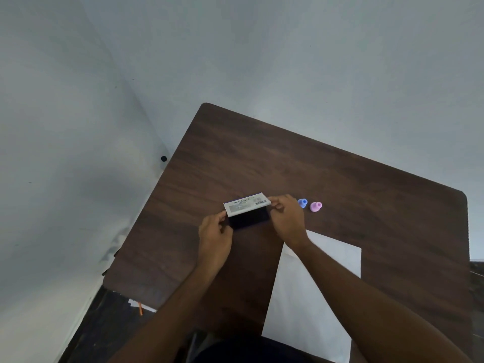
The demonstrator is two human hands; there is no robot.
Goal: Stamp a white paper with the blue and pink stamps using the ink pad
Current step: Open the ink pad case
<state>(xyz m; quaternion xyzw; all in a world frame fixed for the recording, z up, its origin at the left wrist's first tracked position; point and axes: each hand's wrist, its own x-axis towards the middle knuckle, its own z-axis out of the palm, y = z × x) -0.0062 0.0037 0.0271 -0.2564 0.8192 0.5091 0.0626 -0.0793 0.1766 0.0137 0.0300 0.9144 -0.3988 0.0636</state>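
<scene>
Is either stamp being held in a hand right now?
No, the blue stamp and pink stamp stand untouched on the table; both hands grip the ink pad.

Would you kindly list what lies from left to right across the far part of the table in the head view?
Left hand → ink pad with its lid raised → right hand → blue stamp → pink stamp.
</scene>
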